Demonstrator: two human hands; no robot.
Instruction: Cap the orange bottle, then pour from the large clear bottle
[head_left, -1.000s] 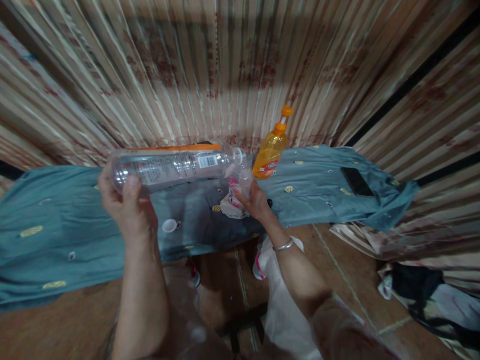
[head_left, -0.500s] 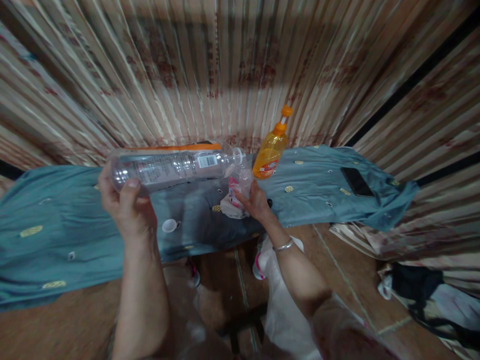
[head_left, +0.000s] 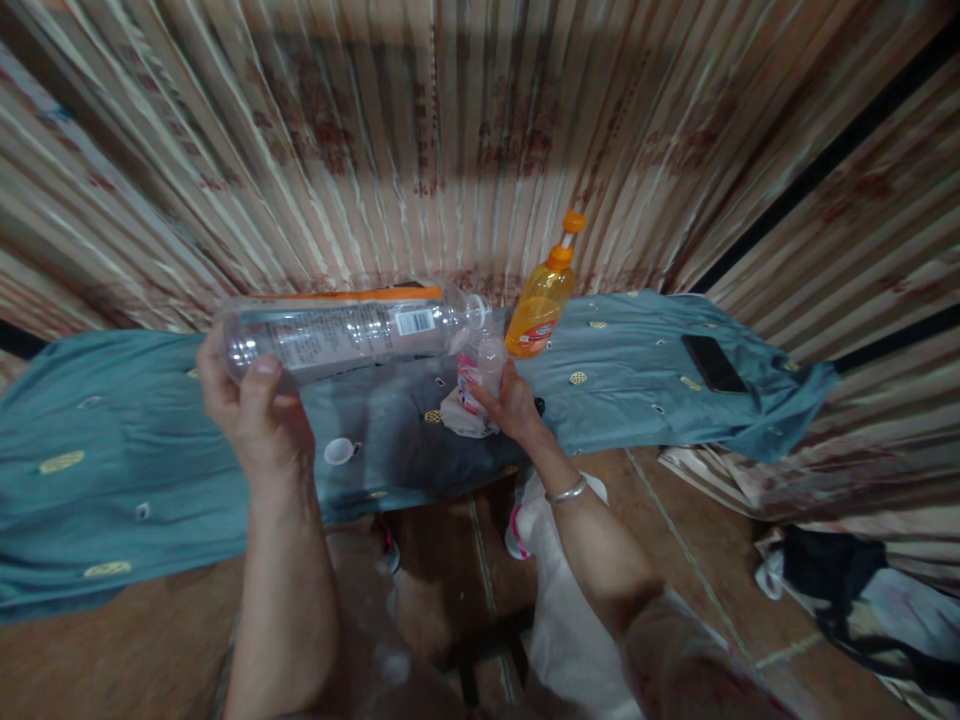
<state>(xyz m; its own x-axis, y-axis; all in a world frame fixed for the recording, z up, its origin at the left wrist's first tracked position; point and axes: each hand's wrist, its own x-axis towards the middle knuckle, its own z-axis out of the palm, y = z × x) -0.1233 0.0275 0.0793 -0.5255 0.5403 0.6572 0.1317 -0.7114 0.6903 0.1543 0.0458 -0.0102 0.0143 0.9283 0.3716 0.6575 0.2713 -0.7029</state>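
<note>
My left hand (head_left: 259,405) grips the base end of a large clear plastic bottle (head_left: 352,330), which lies nearly level in the air with its open mouth pointing right. The bottle bears a label with an orange edge and a barcode. My right hand (head_left: 510,400) is closed around a small clear bottle (head_left: 490,365) with a pink label. That small bottle's top is right at the large bottle's mouth; whether they touch I cannot tell. Under the small bottle lies a crumpled pale cloth (head_left: 466,415). A white cap (head_left: 339,451) rests below the large bottle.
An orange pump bottle (head_left: 540,305) stands just right of my right hand. Farther right lies a black phone (head_left: 712,362). Everything sits on a narrow surface under a teal cloth (head_left: 622,415), with a pleated curtain (head_left: 465,130) behind. A dark bag (head_left: 832,570) is at lower right.
</note>
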